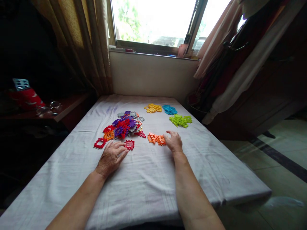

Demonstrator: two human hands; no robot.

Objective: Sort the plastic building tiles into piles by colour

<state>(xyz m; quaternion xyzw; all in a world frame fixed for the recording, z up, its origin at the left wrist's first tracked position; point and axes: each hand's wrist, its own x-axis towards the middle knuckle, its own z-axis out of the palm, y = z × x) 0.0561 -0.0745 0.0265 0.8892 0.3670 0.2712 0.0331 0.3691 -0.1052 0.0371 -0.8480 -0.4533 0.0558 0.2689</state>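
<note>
My left hand point(112, 157) lies low over the cloth with its fingers stretched out, the fingertips at the edge of a red square lattice piece point(129, 145). Just beyond it spreads a mixed heap of plastic interlocking pieces point(124, 124) in purple, red, grey and orange. A red piece with an open middle point(100, 143) and an orange square piece point(109, 135) lie at the heap's near left. My right hand point(174, 141) rests at the right end of a small orange group of pieces point(156, 139), thumb and forefinger apart, the fingertips beside or touching it.
Sorted piles of yellow pieces point(153, 108), blue pieces point(169, 109) and lime green pieces point(180, 120) lie farther back. A white cloth point(144, 191) covers the table. Left stands a side table with a red container point(27, 98) and glasses point(49, 109); clothes point(227, 86) hang right.
</note>
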